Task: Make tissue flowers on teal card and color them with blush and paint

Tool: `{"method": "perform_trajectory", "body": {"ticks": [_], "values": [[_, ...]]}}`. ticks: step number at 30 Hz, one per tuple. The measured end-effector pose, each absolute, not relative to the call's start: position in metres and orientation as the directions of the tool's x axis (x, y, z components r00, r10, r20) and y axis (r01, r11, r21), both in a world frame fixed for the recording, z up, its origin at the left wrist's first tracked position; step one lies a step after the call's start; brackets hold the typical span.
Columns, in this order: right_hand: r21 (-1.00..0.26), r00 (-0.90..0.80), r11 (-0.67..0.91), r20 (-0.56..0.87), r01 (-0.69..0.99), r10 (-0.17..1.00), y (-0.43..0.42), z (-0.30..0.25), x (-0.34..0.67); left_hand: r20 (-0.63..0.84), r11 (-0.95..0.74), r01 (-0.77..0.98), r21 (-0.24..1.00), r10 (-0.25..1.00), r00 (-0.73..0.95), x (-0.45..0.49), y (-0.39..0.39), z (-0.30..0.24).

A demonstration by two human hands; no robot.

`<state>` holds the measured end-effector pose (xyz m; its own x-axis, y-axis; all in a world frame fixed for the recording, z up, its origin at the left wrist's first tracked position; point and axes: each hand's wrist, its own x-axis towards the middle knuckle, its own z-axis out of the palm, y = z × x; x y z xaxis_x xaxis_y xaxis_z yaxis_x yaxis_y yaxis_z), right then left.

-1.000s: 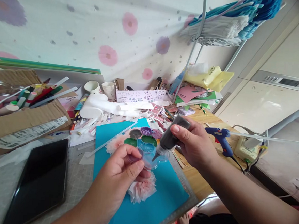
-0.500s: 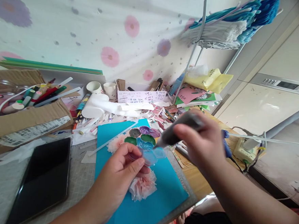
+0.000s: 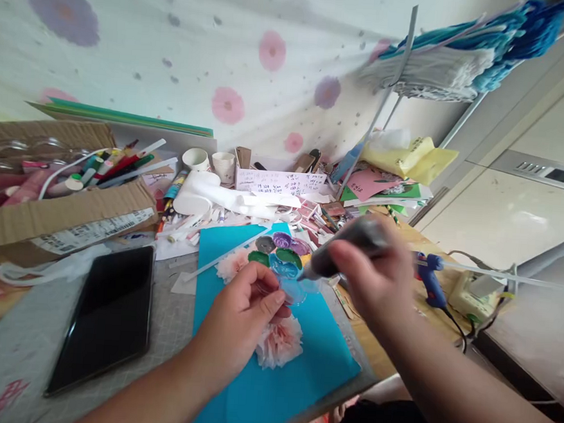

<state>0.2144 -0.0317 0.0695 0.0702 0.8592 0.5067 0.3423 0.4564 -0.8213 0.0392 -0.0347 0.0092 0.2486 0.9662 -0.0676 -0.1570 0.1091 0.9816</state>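
My left hand is closed on the near edge of a clear plastic paint palette with round wells. Green, blue, purple and grey paint fills several wells, while the nearest ones look bare. In my right hand is a dark squeeze bottle, tilted with its pale nozzle down over a near well. Motion blurs that hand and the bottle. Below the palette, a pale pink paper flower lies on a blue sheet. A second pink paper flower lies to the left, behind my left hand.
A black tablet lies on the grey cutting mat at left, near a cardboard box of pens. A blue glue gun and a power strip are at right. Paper cups and a white lamp stand behind.
The camera view has shifted, so the whole scene sits further right. The bottle stays tilted over the palette, its nozzle close to the same well. My left hand keeps its hold.
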Motion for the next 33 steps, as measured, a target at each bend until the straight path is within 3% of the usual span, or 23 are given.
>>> {"method": "perform_trajectory", "body": {"ticks": [3,7,11,19,33], "values": [[-0.792,0.125,0.531,0.585,0.302,0.801,-0.024,0.071,0.21,-0.058,0.097,-0.14,0.985,0.964,0.258,0.039,-0.037,0.008],[-0.926,0.137,0.359,0.343,-0.117,0.929,-0.014,0.072,0.199,-0.045,0.079,-0.112,0.991,0.959,0.279,0.038,-0.038,0.006],[-0.881,0.118,0.252,0.223,-0.4,0.968,-0.013,0.08,0.189,-0.03,0.06,-0.09,0.994,0.955,0.296,0.038,-0.038,0.004],[-0.867,0.113,0.233,0.204,-0.441,0.973,-0.012,0.089,0.182,-0.036,0.066,-0.081,0.995,0.944,0.327,0.04,-0.041,0.005],[-0.863,-0.009,0.312,0.343,-0.397,0.939,-0.012,0.084,0.183,-0.05,0.093,-0.111,0.99,0.939,0.339,0.041,-0.044,0.007]]}}
